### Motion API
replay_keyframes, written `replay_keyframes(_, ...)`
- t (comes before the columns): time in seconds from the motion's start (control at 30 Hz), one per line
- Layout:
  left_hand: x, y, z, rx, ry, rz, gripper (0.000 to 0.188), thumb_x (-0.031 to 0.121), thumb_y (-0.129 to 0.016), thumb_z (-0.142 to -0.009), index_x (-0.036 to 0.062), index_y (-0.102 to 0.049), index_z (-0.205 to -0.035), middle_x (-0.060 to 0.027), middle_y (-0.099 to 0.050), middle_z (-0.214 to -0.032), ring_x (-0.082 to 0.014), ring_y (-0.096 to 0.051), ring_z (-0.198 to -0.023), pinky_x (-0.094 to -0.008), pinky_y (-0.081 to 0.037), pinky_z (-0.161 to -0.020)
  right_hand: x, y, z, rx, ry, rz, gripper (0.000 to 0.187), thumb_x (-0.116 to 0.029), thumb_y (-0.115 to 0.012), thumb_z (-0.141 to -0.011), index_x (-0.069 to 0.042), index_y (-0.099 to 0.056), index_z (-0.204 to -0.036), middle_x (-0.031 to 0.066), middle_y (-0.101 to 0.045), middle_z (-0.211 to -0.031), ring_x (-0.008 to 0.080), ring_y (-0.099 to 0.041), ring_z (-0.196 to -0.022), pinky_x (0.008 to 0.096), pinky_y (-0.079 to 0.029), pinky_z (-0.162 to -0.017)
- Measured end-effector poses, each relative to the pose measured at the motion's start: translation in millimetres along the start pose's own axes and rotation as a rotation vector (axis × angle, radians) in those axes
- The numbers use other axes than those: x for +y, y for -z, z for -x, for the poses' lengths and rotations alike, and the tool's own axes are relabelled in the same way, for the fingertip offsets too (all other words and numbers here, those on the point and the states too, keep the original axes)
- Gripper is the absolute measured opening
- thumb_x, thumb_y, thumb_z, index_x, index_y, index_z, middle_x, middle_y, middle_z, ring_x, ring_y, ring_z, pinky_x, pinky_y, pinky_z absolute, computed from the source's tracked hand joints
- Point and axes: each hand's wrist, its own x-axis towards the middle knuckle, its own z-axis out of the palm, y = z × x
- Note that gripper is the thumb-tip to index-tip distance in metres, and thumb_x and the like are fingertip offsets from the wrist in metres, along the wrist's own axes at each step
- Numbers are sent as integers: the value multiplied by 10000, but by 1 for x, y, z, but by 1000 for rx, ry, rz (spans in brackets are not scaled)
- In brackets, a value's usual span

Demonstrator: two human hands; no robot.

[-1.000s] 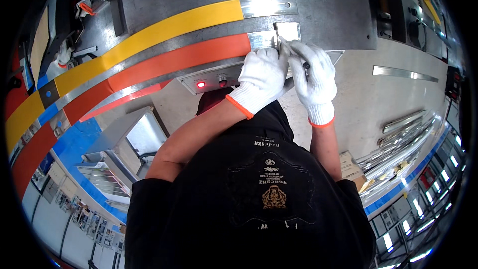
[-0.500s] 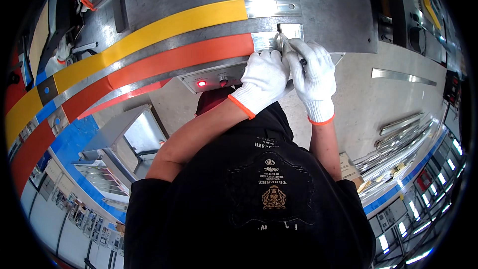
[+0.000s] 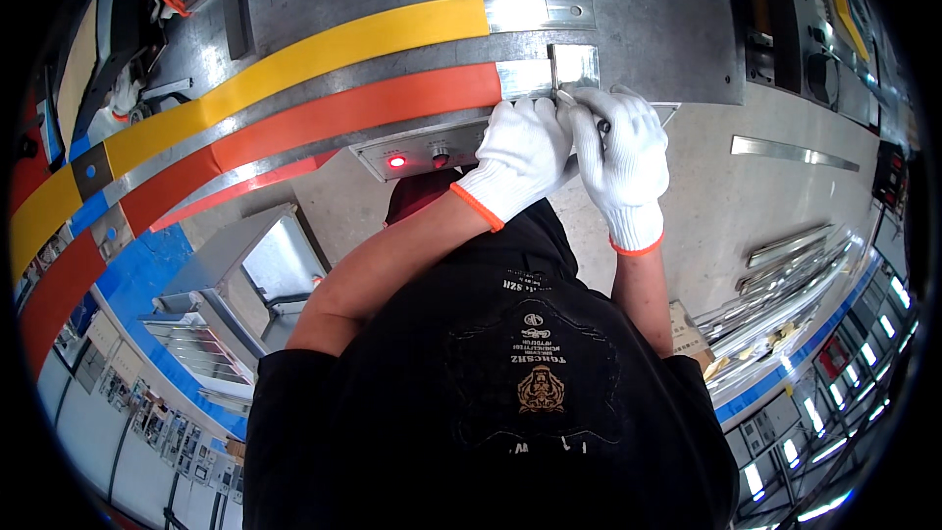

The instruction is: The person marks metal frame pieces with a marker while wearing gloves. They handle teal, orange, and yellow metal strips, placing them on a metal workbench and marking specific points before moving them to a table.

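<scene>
My left hand [image 3: 523, 149], in a white knit glove with an orange cuff, presses closed fingers at the table's near edge, by the bare end of a metal strip [image 3: 524, 79] with an orange covering [image 3: 363, 106]. A small metal square [image 3: 577, 67] with an upright dark edge lies across that end, its lower part hidden by my gloves. My right hand [image 3: 628, 172], gloved alike, pinches a slim pen-like tool [image 3: 603, 126] whose dark end shows; its tip points toward the square's edge. Beyond runs a parallel strip with a yellow covering [image 3: 343, 42] and a holed bare end.
The steel table [image 3: 657, 20] has a control panel [image 3: 417, 159] with a lit red lamp under its near edge. On the floor at right lie a loose metal strip [image 3: 795, 152] and a pile of metal profiles [image 3: 795, 285]. A metal cabinet [image 3: 245, 275] stands at lower left.
My right hand has shifted slightly right and toward me with the pen-like tool, along the square's edge. My left hand and the strips stay almost in place.
</scene>
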Motion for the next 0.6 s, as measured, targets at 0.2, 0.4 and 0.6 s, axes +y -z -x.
replay_keyframes(0.2,1,2,5,-100,0,10,503,395,-689,-806,-16,-610,-1084,-136,-619,-748,-296,-640,-670,-439,-483,-587,-9,14,-4,126,-103,-154,162,-53,-689,-855,-45,-660,-1015,122,-694,-942,320,-665,-849,400,-534,-770)
replay_keyframes(0.4,7,29,-22,-49,-54,-40,907,509,-798,-710,-25,-482,-1371,-155,-631,-1021,-291,-634,-933,-416,-493,-802,-2,55,2,528,-438,-414,229,11,-524,-987,68,-611,-1192,159,-699,-1061,156,-637,-927,308,-533,-836)
replay_keyframes(0.6,-5,-3,-70,-78,-25,-254,722,330,-700,-792,12,-493,-1406,-198,-580,-1250,-323,-546,-1100,-500,-410,-934,11,70,18,605,-452,-429,279,-24,-491,-1025,64,-580,-1275,161,-666,-1184,210,-661,-997,322,-508,-922)
